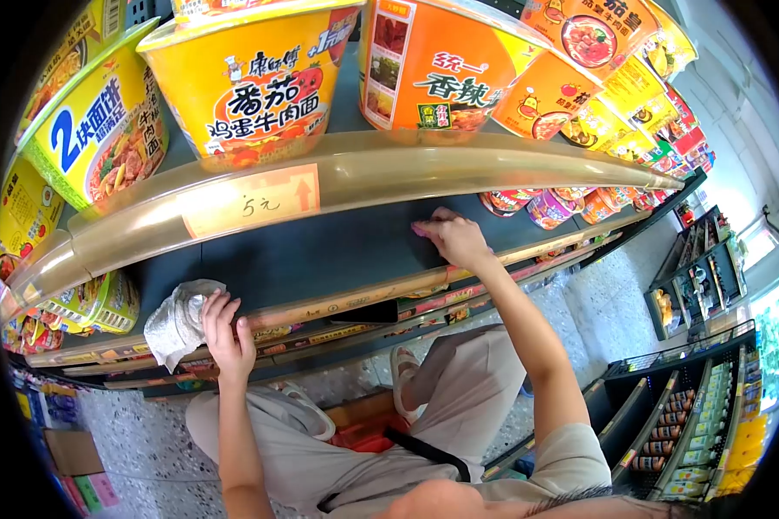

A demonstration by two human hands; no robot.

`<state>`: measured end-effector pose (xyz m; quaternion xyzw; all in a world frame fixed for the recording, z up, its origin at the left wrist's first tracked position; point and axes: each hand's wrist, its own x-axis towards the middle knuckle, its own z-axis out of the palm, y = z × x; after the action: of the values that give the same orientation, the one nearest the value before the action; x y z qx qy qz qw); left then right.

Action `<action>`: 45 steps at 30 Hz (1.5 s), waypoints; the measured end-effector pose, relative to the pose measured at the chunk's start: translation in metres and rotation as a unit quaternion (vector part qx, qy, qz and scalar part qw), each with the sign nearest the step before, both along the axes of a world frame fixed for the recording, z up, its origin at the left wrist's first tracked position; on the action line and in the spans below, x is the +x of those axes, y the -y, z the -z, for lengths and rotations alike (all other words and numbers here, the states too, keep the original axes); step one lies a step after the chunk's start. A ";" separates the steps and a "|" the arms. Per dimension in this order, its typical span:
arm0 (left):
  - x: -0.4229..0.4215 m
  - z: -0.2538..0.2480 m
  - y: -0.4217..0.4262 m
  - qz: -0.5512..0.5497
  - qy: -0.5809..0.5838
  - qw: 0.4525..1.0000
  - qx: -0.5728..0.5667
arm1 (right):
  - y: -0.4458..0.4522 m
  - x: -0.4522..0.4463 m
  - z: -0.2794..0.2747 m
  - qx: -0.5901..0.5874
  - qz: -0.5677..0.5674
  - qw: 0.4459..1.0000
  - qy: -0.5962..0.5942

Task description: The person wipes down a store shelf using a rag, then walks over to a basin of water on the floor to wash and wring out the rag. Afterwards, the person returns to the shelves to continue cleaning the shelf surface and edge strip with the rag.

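Observation:
My left hand point(225, 339) is at the front edge of a dark shelf board point(320, 246), its fingers closed over the side of a crumpled grey-white cloth point(180, 322). The cloth hangs partly over the edge. Farther right, my right hand point(455, 239) reaches onto the same board with its fingers curled together. A pinkish spot shows at its fingertips; whether that is skin or a small object I cannot make out. Small noodle cups point(552, 206) stand on the board to the right of this hand, and green noodle tubs point(104, 301) stand at its left end.
Above, a shelf with a clear plastic front rail point(389, 164) carries large instant noodle tubs point(255, 82). An orange price card point(253, 201) sits in the rail. Below my legs is a red stool-like object point(361, 435). Racks with bottles point(666, 424) stand to the right.

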<state>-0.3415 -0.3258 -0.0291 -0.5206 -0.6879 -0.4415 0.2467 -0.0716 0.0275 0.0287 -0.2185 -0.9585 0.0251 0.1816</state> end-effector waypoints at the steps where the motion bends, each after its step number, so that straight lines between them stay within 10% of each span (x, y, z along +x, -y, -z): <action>1: 0.000 0.000 0.002 0.000 -0.006 1.000 0.012 | 0.004 0.000 -0.004 -0.007 0.005 1.000 -0.015; 6: -0.006 -0.007 0.022 -0.033 -0.059 0.995 0.068 | 0.053 0.021 -0.019 0.101 0.040 0.952 -0.287; 15: -0.029 0.007 0.045 -0.202 -0.042 0.975 0.079 | 0.122 0.071 0.057 -0.102 0.244 0.856 -0.444; 19: -0.048 0.017 0.055 -0.222 -0.043 0.972 -0.060 | 0.102 0.085 0.071 -0.105 0.300 0.838 -0.444; 45: -0.045 0.019 0.040 -0.230 -0.058 0.971 0.010 | 0.161 -0.016 0.080 -0.039 0.262 0.869 -0.418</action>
<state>-0.3861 -0.3662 -0.0483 -0.3708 -0.7691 -0.3488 0.3865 -0.0879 -0.1337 -0.0512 -0.4378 -0.6985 0.1031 0.5566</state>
